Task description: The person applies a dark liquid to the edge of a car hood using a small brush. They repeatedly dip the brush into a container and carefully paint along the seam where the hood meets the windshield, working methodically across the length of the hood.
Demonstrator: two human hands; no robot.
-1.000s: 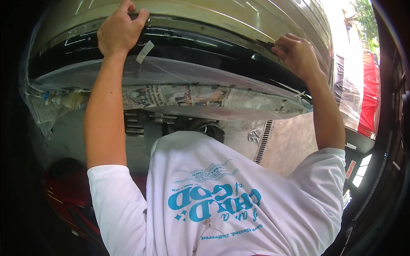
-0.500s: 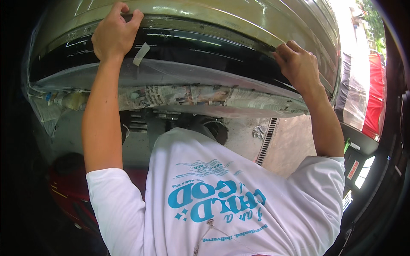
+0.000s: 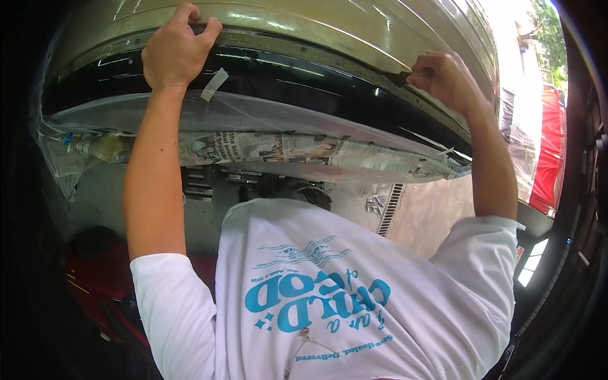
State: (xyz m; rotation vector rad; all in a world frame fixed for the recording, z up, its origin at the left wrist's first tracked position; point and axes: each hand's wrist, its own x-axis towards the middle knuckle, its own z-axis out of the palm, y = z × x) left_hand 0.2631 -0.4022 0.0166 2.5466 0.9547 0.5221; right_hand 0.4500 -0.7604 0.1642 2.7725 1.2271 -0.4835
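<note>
A gold-tan ribbed vehicle panel (image 3: 329, 25) fills the top of the view, with a glossy black curved panel (image 3: 285, 79) below it. Between them runs a scuffed olive seam (image 3: 278, 44) with a thin dark line along its upper edge. My left hand (image 3: 177, 50) rests at the seam's left part, fingers curled and thumb near the index finger; something dark between them is mostly hidden. At the seam's right part, my right hand (image 3: 446, 79) is closed and slightly blurred. It grips a small dark piece (image 3: 400, 78), whose kind I cannot make out.
Pale tape (image 3: 215, 85) sticks to the black panel. Clear plastic film (image 3: 266, 114) and newspaper (image 3: 278, 147) cover the area below. On the floor are a drain grate (image 3: 389, 212) and a crumpled scrap (image 3: 375, 204). A red vehicle (image 3: 95, 272) stands at lower left; red sheeting (image 3: 548, 155) hangs right.
My right hand has turned and shifted slightly up, its fingers now curled around the dark piece. My left hand keeps its place on the seam. The whole view has shifted slightly.
</note>
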